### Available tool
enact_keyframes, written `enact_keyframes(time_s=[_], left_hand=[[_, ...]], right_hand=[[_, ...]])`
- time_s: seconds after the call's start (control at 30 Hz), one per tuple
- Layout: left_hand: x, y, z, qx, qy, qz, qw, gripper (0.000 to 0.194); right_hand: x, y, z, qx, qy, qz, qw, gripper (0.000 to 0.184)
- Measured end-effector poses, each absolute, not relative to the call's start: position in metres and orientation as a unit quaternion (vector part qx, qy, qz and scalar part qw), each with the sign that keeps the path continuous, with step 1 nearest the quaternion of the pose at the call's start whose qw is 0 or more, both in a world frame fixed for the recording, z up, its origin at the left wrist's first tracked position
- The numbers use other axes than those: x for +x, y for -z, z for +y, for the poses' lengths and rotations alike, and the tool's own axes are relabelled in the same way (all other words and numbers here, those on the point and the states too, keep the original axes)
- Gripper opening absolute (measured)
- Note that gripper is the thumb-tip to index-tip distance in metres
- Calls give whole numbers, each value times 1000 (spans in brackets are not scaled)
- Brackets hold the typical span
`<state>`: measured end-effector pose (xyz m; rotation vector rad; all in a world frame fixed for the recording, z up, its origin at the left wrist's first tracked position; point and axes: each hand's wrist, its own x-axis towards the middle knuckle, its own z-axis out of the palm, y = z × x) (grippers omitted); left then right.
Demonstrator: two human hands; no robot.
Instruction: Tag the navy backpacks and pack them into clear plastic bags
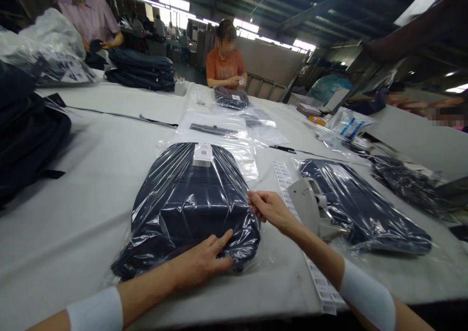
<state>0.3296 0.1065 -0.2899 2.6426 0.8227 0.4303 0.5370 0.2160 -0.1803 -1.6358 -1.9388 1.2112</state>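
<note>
In front of me lies a dark navy backpack (201, 219) inside a clear plastic bag (153, 233), with a white tag (203, 153) at its top. My left hand (208, 258) rests on the near part of the wrapped backpack, fingers spread on the plastic. At the right edge, my right hand (268, 206) has its thumb and fingertips pinched together on what looks like the plastic's side. Right of that hand is a white dispenser-like device (309, 202) beside a long strip of printed labels (321, 282).
Another wrapped navy backpack (365, 206) lies to the right. Flat clear bags (219, 126) are spread beyond mine. Dark backpacks (25, 131) pile up at left, more (142, 68) behind. A person in orange (224, 68) and one in a light shirt (89, 19) stand across the table.
</note>
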Motion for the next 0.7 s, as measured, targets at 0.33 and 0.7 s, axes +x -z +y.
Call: enact_keyframes(time_s=[0.33,0.7], left_hand=[[328,280,113,902,-205,286,251,23],[330,288,128,546,-455,379,593,32]], right_hand=[[484,257,146,-464,-723,-336,385,47],[472,264,126,-188,-330,-839,391,30]])
